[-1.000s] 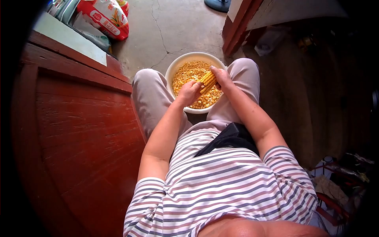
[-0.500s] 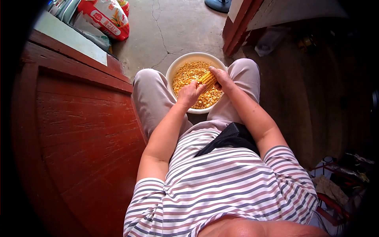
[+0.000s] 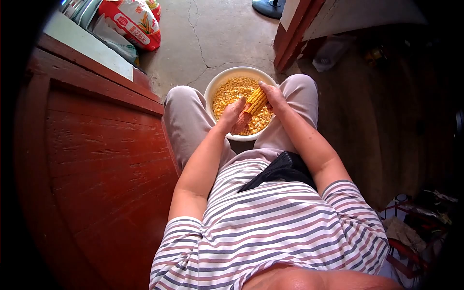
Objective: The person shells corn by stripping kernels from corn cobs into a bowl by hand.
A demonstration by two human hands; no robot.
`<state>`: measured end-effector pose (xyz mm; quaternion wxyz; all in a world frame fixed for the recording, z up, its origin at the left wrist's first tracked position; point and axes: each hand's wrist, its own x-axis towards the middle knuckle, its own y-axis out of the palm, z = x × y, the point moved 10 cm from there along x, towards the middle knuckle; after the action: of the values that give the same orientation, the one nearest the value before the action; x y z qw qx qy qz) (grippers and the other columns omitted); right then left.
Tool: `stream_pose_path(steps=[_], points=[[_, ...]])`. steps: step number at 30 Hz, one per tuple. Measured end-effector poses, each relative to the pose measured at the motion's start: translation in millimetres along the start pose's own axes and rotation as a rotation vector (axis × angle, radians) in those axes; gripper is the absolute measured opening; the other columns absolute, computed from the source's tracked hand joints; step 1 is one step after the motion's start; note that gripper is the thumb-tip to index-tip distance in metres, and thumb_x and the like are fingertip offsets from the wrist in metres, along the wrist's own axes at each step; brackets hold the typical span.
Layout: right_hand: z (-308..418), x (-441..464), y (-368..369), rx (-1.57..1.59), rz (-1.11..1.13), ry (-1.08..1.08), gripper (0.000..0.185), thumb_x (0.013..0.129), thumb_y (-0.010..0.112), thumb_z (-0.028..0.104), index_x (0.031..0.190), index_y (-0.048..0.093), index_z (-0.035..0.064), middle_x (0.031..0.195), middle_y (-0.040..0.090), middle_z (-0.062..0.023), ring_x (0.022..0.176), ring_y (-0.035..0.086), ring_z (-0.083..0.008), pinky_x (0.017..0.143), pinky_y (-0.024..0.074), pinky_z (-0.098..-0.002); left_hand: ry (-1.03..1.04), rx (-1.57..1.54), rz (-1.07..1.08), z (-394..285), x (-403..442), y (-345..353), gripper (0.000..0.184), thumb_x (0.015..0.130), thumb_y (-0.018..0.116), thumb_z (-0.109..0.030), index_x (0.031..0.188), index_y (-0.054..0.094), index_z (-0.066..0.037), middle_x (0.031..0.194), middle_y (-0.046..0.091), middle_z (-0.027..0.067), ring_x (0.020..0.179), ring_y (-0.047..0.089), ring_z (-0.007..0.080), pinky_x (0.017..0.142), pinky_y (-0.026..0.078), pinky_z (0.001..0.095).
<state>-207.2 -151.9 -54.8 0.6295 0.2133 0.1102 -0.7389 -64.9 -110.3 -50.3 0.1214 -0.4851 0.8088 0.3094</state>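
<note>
A white basin (image 3: 209, 92) of loose yellow corn kernels (image 3: 232, 89) stands between my knees. My right hand (image 3: 274, 98) is closed around the upper part of an ear of corn (image 3: 257, 100), its thumb along the top end. The ear tilts over the basin, and rows of yellow kernels show on it. My left hand (image 3: 231, 116) is closed at the lower end, around a reddish, bare, rough corncob part (image 3: 241, 123). Whether this is the ear's stripped end or a separate cob, I cannot tell. The left fingers are mostly hidden beneath.
A red wooden door panel (image 3: 106, 154) rises close on my left. A red and white printed bag (image 3: 133, 24) stands ahead on the cracked concrete floor (image 3: 183, 48). Ahead right are a red door frame (image 3: 295, 36) and a dark round base (image 3: 268, 7). Clutter (image 3: 411, 232) lies at lower right.
My left hand has shifted down and slightly left along the ear, and the reddish cob part now shows. The right hand stays on the upper end; the ear stands steeper in view.
</note>
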Motion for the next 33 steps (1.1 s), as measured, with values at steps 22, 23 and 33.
stream_pose_path(steps=[22,23,33], points=[[-15.4,9.6,-12.2,-0.19,-0.061,0.016,0.044,0.082,0.055,0.048,0.07,0.057,0.0054,0.05,0.045,-0.0009,0.035,0.038,-0.0117,0.033,0.029,-0.028,0.134,0.217,0.03,7.2,16.1,-1.7,0.034,0.09,0.049,-0.037,0.081,0.051,-0.004,0.061,0.048,-0.0001,0.05,0.043,0.0083,0.044,0.036,0.024],[-15.8,7.7,-11.7,-0.174,-0.055,0.039,0.044,0.082,0.055,0.047,0.069,0.056,0.0056,0.05,0.045,-0.0011,0.035,0.038,-0.0119,0.033,0.0291,-0.028,0.15,0.335,-0.001,4.4,15.4,-3.5,0.033,0.09,0.048,-0.036,0.081,0.051,-0.004,0.062,0.048,-0.0003,0.05,0.043,0.0082,0.044,0.036,0.0239],[-16.2,6.3,-10.9,-0.155,-0.06,0.055,0.043,0.082,0.054,0.046,0.07,0.054,0.0053,0.049,0.044,-0.0019,0.035,0.039,-0.012,0.032,0.0286,-0.0277,0.135,0.079,-0.094,-7.8,1.5,-1.4,0.035,0.09,0.047,-0.036,0.077,0.053,-0.004,0.057,0.047,0.0005,0.045,0.043,0.0099,0.04,0.034,0.0263]])
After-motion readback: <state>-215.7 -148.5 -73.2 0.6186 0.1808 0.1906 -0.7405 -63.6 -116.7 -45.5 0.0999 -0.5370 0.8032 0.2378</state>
